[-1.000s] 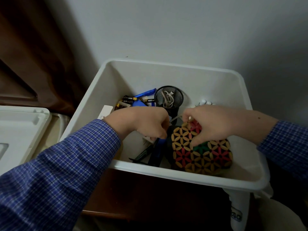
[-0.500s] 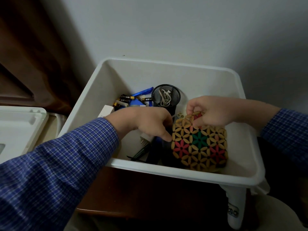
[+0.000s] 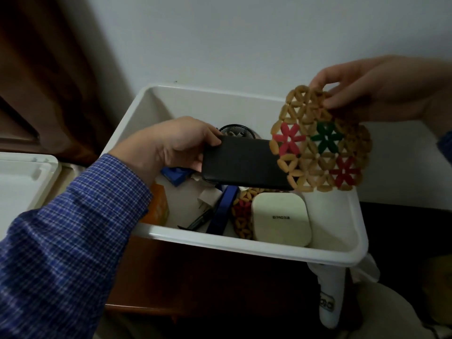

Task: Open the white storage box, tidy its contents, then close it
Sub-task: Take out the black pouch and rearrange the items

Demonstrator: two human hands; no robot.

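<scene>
Two hands are raised above the open white storage box [image 3: 256,245], each with something lifted clear of the contents. The left hand [image 3: 171,145], in a blue checked sleeve [image 3: 73,236], grips one end of a flat black case [image 3: 242,162] between thumb and curled fingers, holding it level over the middle of the box. The right hand [image 3: 374,91] pinches the top edge of a woven bamboo trivet [image 3: 320,140], tan with red and green flower shapes, which hangs tilted above the box's right side; its lower left edge overlaps the far end of the case. Down in the box, a cream rounded square device [image 3: 281,218] lies near the front wall on a second trivet [image 3: 242,216] of the same pattern. Beside them to the left lie a dark blue strap [image 3: 223,211], a white plug adapter [image 3: 208,198] and a black pen [image 3: 198,222], with an orange packet [image 3: 156,206] against the left wall and a blue item [image 3: 175,174] under the left hand. A black mesh cup [image 3: 234,129] shows behind the case. The box's lid [image 3: 22,182] lies off to the left.
</scene>
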